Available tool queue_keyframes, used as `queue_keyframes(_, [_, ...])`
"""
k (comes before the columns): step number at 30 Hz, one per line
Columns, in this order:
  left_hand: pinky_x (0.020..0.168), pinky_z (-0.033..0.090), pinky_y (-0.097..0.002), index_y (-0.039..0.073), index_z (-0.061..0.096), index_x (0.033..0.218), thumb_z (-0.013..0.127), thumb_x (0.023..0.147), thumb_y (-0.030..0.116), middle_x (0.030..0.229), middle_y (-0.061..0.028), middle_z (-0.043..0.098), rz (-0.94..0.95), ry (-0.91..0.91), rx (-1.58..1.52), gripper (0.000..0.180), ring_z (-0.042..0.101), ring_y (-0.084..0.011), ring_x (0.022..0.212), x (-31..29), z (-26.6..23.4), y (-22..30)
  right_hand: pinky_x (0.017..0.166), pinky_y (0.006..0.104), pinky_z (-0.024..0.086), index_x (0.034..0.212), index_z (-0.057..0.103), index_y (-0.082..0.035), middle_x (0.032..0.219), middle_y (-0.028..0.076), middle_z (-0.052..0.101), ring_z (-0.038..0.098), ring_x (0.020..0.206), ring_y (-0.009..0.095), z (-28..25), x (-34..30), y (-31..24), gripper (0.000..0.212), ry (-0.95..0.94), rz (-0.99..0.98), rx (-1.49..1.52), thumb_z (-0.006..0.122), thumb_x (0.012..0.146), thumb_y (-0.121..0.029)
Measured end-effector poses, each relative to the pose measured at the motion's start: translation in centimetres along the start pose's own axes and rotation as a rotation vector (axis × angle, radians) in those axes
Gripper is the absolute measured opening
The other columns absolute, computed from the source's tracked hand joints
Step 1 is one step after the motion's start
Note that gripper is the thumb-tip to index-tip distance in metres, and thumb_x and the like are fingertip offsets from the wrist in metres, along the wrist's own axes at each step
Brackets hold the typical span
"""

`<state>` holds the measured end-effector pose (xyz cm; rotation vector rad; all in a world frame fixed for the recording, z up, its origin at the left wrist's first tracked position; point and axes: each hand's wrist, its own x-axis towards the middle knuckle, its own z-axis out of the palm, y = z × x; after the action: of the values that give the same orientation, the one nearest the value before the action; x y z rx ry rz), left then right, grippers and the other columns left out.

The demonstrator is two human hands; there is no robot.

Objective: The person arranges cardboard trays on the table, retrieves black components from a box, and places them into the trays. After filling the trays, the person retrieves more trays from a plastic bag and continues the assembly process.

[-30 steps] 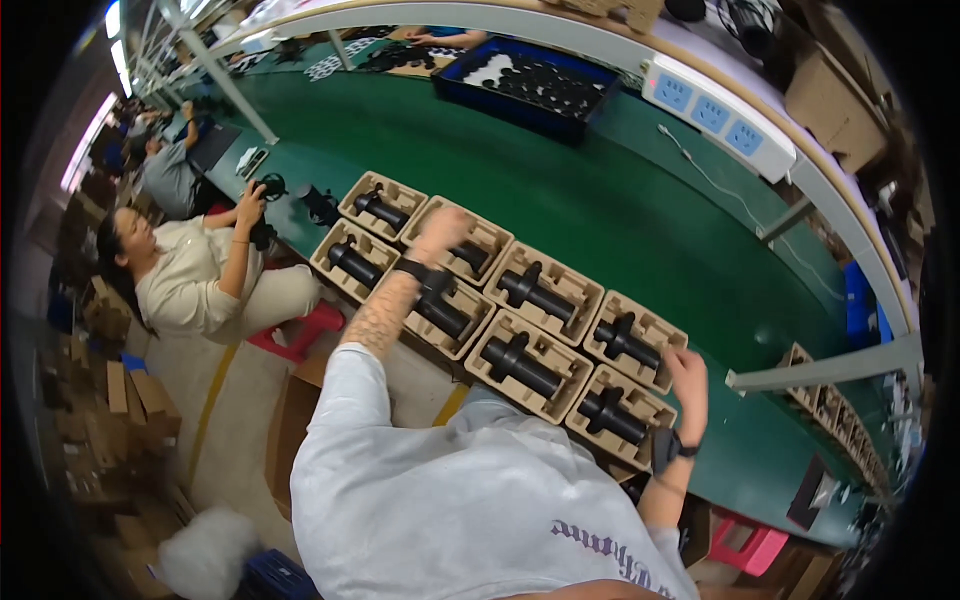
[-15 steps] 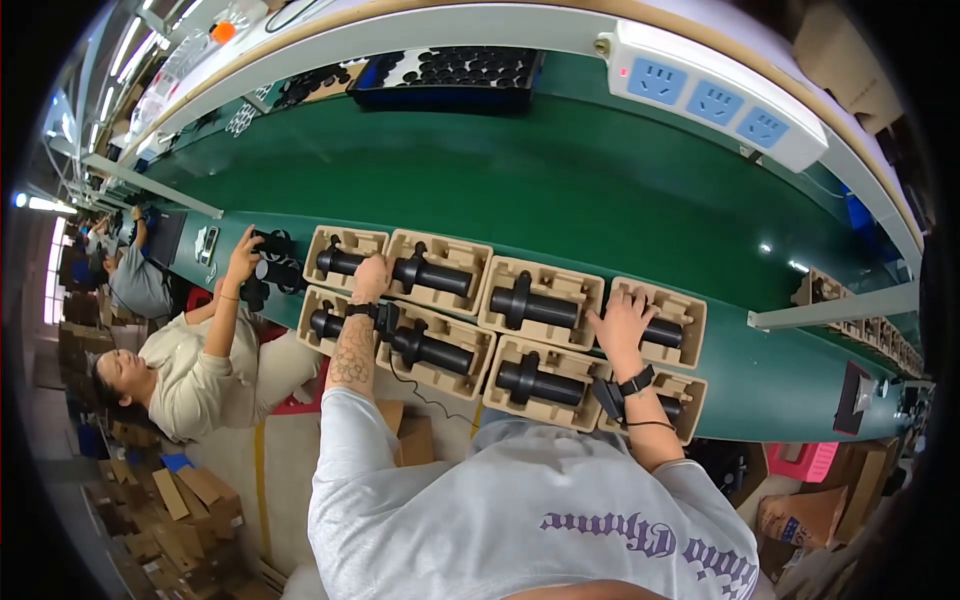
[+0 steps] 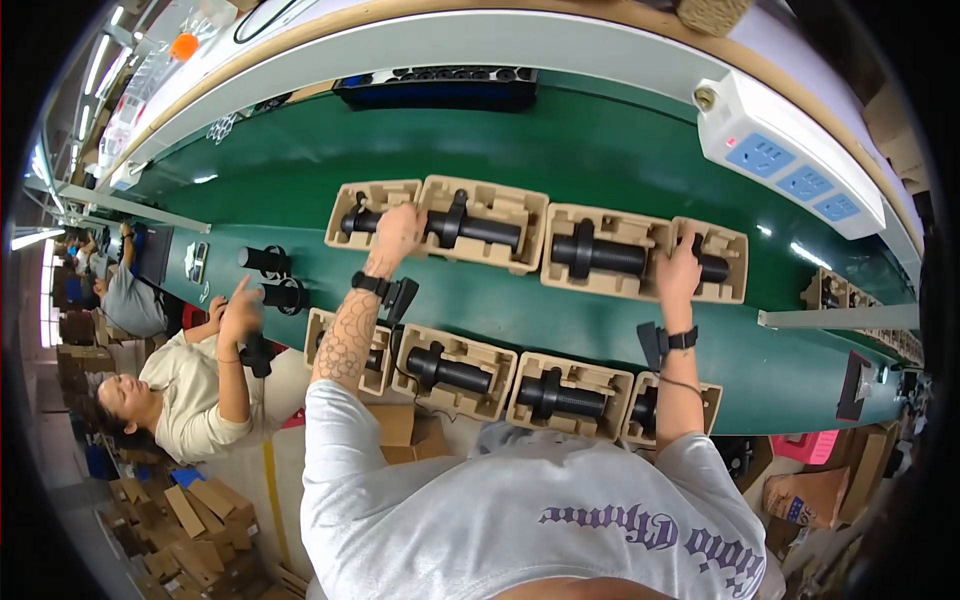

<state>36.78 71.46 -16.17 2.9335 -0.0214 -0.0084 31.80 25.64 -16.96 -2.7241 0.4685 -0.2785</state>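
A far row of tan moulded-pulp trays [image 3: 530, 265] lies on the green bench, each holding a black cylindrical part with a collar [image 3: 600, 257]. My left hand [image 3: 400, 232] grips the row where its two left trays meet, fingers curled over the walls. My right hand [image 3: 680, 270] is closed over the meeting walls of the two right trays, beside a black part; its fingertips are partly hidden. Nearer my body sits a second row of similar trays [image 3: 510, 400], also filled with black parts; my forearms pass over its two ends.
A person in a cream top [image 3: 200, 385] handles black parts [image 3: 280, 295] at the bench on the left. A white power strip [image 3: 800, 165] is fixed to the frame above right. A dark blue bin [image 3: 440, 92] stands at the back; a grey post [image 3: 835, 315] rises at right.
Both hands have moved the far tray row away from me and slightly right, opening a strip of green bench between the rows. The co-worker's hands have lowered.
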Motion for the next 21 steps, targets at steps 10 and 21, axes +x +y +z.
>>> queue_keyframes(10, [0.064, 0.053, -0.0417, 0.006, 0.064, 0.072, 0.054, 0.082, 0.02, 0.074, -0.0156, 0.065, -0.111, -0.102, 0.224, 0.02, 0.065, -0.0343, 0.07, 7.1, 9.2, -3.3, 0.086, 0.0764, 0.023, 0.131, 0.036, -0.009, 0.088, 0.015, 0.066, 0.062, 0.088, 0.035, 12.1, 8.0, -2.6, 0.056, -0.216, 0.041, -0.114, 0.054, 0.078, -0.015])
queue_keyframes(21, [0.068, 0.05, -0.0474, -0.002, 0.051, 0.091, 0.039, 0.094, 0.035, 0.077, -0.0221, 0.064, -0.121, -0.16, 0.053, 0.039, 0.063, -0.0396, 0.077, 7.3, 9.6, -3.3, 0.082, 0.0778, 0.023, 0.125, 0.04, -0.01, 0.086, 0.018, 0.065, 0.061, 0.087, 0.039, 11.4, 9.0, -1.2, 0.046, -0.263, -0.026, -0.2, 0.051, 0.08, -0.012])
